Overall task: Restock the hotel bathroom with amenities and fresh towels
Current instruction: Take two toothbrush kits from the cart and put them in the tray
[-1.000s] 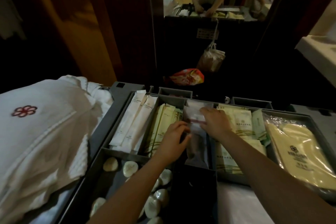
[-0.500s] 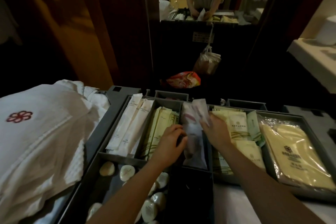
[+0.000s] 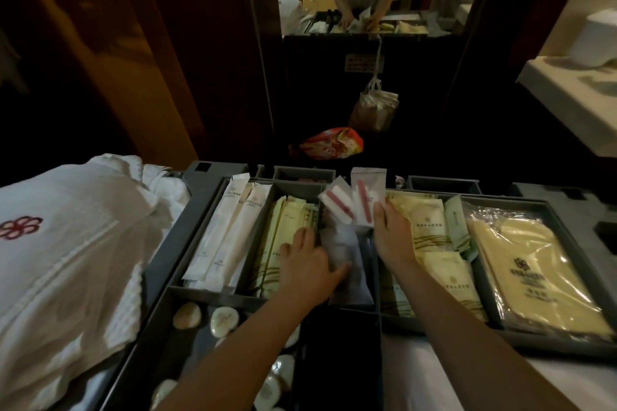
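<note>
Fingers [image 3: 302, 238] of the left hand [image 3: 305, 265] lie spread and loose across the packets [image 3: 347, 264] in the cart's grey tray [image 3: 173, 243], and just beyond them the right hand [image 3: 392, 237] pinches two clear sachets [image 3: 362, 200], held upright above the middle compartment.

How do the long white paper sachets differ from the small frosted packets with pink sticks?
The long white paper sachets are narrow and opaque; the small frosted packets are shorter and see-through. The sachets lie in the grey tray; the packets are held up by the right hand. Both are flat wrappers.
</note>
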### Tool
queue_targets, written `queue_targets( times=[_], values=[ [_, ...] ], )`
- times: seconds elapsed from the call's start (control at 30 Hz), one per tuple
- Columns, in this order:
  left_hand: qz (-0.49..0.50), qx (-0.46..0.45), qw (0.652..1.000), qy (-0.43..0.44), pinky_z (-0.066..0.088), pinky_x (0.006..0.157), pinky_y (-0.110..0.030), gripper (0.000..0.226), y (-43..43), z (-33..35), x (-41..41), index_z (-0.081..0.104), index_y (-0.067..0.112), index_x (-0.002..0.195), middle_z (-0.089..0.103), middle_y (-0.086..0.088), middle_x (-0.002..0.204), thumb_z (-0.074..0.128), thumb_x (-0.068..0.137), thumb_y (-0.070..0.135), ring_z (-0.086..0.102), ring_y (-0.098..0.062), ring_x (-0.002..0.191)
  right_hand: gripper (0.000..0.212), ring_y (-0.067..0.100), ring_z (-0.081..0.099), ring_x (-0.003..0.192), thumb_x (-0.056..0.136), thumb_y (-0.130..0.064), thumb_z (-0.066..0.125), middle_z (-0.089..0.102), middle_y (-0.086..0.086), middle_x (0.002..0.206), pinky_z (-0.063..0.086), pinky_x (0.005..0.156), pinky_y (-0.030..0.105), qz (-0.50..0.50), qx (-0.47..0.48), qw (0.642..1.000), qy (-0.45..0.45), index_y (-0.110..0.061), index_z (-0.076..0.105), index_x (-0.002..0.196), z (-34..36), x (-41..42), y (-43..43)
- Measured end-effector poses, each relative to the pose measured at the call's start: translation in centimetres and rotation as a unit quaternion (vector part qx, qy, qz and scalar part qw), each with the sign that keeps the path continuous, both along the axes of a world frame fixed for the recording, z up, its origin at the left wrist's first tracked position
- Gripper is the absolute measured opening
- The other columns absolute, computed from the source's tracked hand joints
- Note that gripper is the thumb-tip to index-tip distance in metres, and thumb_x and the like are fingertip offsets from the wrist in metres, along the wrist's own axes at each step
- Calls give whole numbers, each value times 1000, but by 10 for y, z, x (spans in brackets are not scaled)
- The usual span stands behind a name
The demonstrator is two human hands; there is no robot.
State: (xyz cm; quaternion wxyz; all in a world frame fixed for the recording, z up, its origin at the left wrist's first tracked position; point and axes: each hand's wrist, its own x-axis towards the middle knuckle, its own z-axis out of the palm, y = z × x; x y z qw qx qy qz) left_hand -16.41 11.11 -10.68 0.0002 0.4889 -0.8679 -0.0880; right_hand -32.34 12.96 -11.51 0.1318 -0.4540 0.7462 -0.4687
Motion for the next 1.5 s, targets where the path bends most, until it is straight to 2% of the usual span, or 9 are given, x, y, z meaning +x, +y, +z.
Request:
queue_targets(
  times=[0.17, 0.37, 0.47, 0.57, 0.7, 1.1, 1.17, 1.33, 1.5],
  values=[
    [63, 44, 997, 22, 26, 104, -49, 73, 1, 2, -18, 46, 13, 131, 25, -8, 145, 49, 79, 65, 18, -27, 135, 32, 4, 40, 54, 99, -21, 40, 43, -3, 59, 33, 52, 13, 10, 8, 1000, 22, -7, 50, 72, -3, -4, -1],
    [108, 114, 978, 135, 27, 105, -46, 18, 0, 10, -20, 60, 21, 77, 39, -7, 133, 58, 84, 37, 25, -26, 131, 29, 1, 38, 54, 96, -12, 46, 40, -5, 57, 33, 53, 12, 16, 0, 999, 41, -8, 47, 67, -3, -5, -2],
    [119, 118, 955, 245, 45, 81, -36, 28, -5, 10, -10, 51, 19, 58, 56, -3, 95, 65, 81, 22, 55, -20, 96, 31, 3, 35, 52, 93, -8, 49, 41, 0, 60, 26, 49, 19, 27, 32, 994, 102, -11, 44, 62, 2, -8, -10],
    [164, 196, 904, 343, 41, 58, -23, 27, -7, 18, 0, 49, 14, 61, 51, -1, 64, 61, 86, 14, 49, -11, 60, 37, 18, 43, 58, 92, -8, 48, 44, 7, 65, 28, 58, 25, 34, 69, 984, 162, -15, 38, 58, 9, -11, -22],
    [235, 286, 826, 425, 52, 80, -42, 17, -13, 25, 14, 60, 3, 90, 58, -9, 84, 55, 90, 19, 57, -21, 80, 24, 29, 52, 69, 93, -7, 46, 47, 11, 73, 29, 57, 29, 78, 108, 954, 269, -8, 46, 68, 26, -18, -33],
    [311, 372, 720, 497, 47, 92, -40, 14, -20, 28, 19, 57, 17, 78, 60, -4, 93, 55, 91, 18, 56, -19, 90, 23, 32, 58, 103, 86, 3, 50, 58, 14, 109, 43, 76, 35, 169, 294, 789, 512, -4, 58, 106, 56, -19, -34],
    [322, 383, 699, 511, 46, 97, -43, 16, -21, 31, 21, 56, 20, 76, 61, -6, 96, 55, 91, 17, 58, -25, 99, 17, 31, 59, 99, 90, -2, 48, 59, 13, 104, 40, 71, 34, 183, 277, 801, 498, -5, 60, 100, 55, -13, -39],
    [321, 396, 677, 530, 45, 100, -47, 7, -26, 39, 29, 60, 17, 91, 61, -9, 111, 54, 92, 21, 57, -27, 107, 29, 25, 44, 58, 88, -11, 50, 48, 14, 63, 35, 58, 33, 122, 186, 950, 218, -7, 48, 59, 31, -12, -46],
    [308, 423, 658, 541, 49, 94, -47, 14, -31, 45, 37, 57, 17, 104, 59, -8, 111, 55, 91, 23, 58, -28, 103, 32, 20, 30, 55, 90, -6, 50, 30, 12, 57, 24, 61, 29, 77, 119, 988, 63, -1, 41, 60, 39, -14, -34]
  ],
)
